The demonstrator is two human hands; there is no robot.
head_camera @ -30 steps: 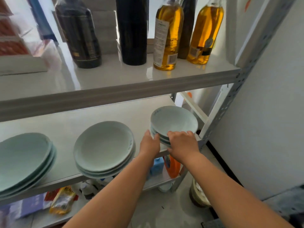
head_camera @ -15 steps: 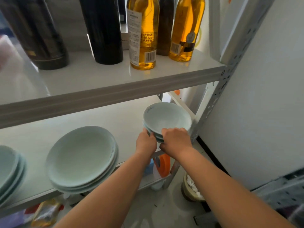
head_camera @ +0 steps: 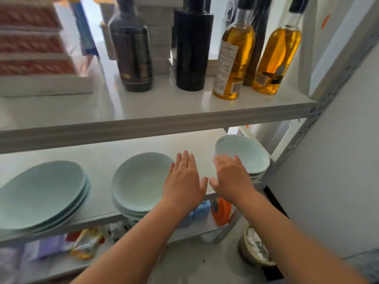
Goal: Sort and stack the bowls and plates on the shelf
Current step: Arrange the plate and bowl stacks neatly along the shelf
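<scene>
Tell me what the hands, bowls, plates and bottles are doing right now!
Left hand: open, fingers straight, holding nothing.
Right hand: open, just in front of the bowls, holding nothing.
Bowls: stacked, right way up, far right.
Middle plates: stacked.
Big plates: stacked, far left.
Yellow bottles: standing upright.
Dark bottles: standing upright.

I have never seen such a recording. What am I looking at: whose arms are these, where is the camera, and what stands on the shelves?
There is no machine: a person works with bare hands, and the camera sits on their head, looking forward and down. The left hand and right hand are open and hold nothing. On the middle shelf stand a left plate stack, a middle plate stack and, at the right, a bowl stack, all pale green. The upper shelf carries dark bottles and amber bottles.
</scene>
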